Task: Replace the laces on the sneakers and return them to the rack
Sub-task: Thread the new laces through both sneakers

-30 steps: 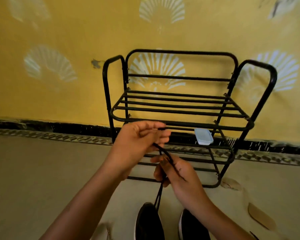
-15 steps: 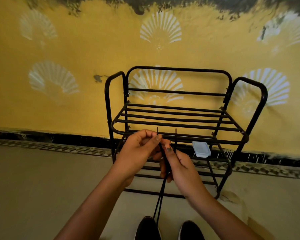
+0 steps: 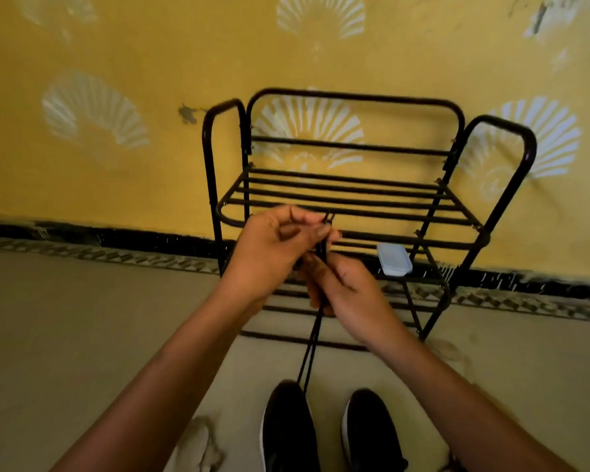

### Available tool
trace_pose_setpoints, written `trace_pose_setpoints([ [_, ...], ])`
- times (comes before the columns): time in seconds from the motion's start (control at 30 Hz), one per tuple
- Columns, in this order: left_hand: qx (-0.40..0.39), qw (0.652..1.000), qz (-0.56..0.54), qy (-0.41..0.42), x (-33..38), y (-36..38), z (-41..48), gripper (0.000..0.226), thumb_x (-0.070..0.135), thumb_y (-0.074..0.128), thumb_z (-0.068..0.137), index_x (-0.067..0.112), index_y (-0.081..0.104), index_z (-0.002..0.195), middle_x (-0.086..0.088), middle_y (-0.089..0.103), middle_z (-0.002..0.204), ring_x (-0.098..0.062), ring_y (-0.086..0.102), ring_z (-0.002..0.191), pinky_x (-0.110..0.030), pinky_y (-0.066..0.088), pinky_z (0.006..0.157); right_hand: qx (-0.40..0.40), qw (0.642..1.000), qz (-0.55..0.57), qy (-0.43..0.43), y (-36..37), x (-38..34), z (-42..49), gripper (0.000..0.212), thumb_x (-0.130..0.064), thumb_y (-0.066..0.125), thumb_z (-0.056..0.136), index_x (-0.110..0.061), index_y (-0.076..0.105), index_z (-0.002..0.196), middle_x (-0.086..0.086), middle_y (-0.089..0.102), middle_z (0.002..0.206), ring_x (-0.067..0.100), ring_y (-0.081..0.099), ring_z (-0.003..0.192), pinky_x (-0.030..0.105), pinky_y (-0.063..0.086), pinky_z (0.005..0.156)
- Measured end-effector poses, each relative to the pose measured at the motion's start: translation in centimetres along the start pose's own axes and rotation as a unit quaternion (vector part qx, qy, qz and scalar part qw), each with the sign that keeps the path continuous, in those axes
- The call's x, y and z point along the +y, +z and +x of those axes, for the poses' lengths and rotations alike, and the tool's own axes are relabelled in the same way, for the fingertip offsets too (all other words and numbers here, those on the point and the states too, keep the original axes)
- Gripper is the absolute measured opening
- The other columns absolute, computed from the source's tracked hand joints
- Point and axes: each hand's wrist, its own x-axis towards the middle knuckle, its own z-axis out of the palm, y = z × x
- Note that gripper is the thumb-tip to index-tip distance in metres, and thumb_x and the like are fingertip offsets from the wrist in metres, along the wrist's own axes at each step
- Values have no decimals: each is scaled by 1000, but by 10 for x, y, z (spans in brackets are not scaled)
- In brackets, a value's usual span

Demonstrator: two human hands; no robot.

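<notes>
1. The left hand (image 3: 273, 247) and right hand (image 3: 348, 294), touching, pinched the lace (image 3: 312, 349), seemingly near its ends.
2. It ran to a sneaker (image 3: 288, 430) on the floor (image 3: 82, 335), before the rack (image 3: 355, 97).
3. Uneven pulling could leave one end short.

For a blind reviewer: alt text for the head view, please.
The left hand pinches and the right hand grips a black lace rising from the left sneaker; the right sneaker sits beside it on the floor. Behind, a black metal rack holds a small white box.
</notes>
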Motion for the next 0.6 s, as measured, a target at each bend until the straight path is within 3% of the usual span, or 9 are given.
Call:
trace_pose_setpoints([
  [0.07,22,999,-18,16,3,0,3,11,-1,58,86,9,59,83,4,71,66,-7,68,68,-19,55,70,-19,1000,6,20,-3,6,2,20,-20,47,98,-22,61,83,-10,59,56,0,56,56,17,42,53],
  [0.17,62,997,-42,8,-4,-4,-1,10,3,57,89,11,57,84,4,70,66,-9,67,68,-27,54,76,-59,996,17,69,3,29,-11,20,-14,46,98,-16,63,87,-9,62,68,-6,61,62,9,44,56],
  [0.27,103,990,-94,-25,-18,-17,-5,10,7,55,92,13,57,84,3,70,69,-10,67,70,-29,56,74,-117,986,6,122,15,63,-31,21,-10,44,99,1,63,98,-4,61,72,-10,60,61,4,42,57],
  [0.4,164,976,-142,-27,-32,-38,-6,8,9,52,94,8,60,93,-1,70,80,-10,66,74,-25,54,71,-220,959,-73,165,25,109,-47,20,-14,47,98,-4,65,97,-4,66,81,-7,62,72,3,40,65],
  [0.5,217,961,-170,-27,-46,-55,-7,10,11,50,95,8,61,95,-2,69,85,-9,64,73,-21,51,69,-294,926,-156,176,28,146,-55,25,-18,50,97,-1,68,94,-4,68,88,0,63,82,15,48,80],
  [0.6,279,953,-110,-49,-76,-71,-7,11,14,50,95,12,60,92,4,69,80,-3,57,61,-17,45,57,-338,898,-219,179,32,176,-58,23,-23,51,97,-6,67,94,-16,61,79,-7,56,75,9,42,70],
])
